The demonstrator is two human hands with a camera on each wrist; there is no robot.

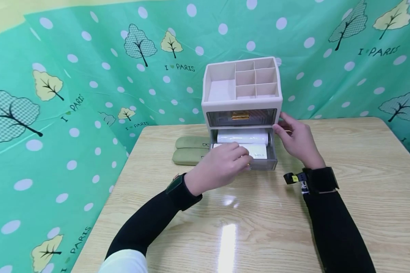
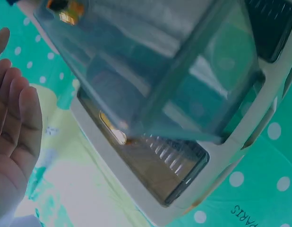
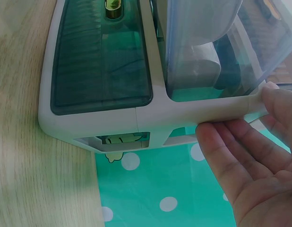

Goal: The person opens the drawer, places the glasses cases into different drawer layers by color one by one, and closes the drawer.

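Note:
A white desk organizer (image 1: 242, 99) stands at the back of the table, its lower clear drawer (image 1: 271, 163) pulled out. Inside lie a white roll-shaped thing (image 1: 242, 135) and a white box (image 1: 259, 151) with small print. My left hand (image 1: 222, 167) is over the drawer's front, fingers bent down by the box. In the left wrist view, its loosely bent fingers (image 2: 29, 111) show nothing between them. My right hand (image 1: 298, 142) grips the organizer's right side; in the right wrist view the thumb (image 3: 278, 99) lies at the frame's front edge and the fingers against its side.
Two green glasses cases (image 1: 188, 156) lie left of the organizer, partly behind my left hand. The upper drawer (image 1: 256, 116) with a gold handle is closed. A green patterned cloth (image 1: 177, 94) hangs behind the wooden table (image 1: 259, 223).

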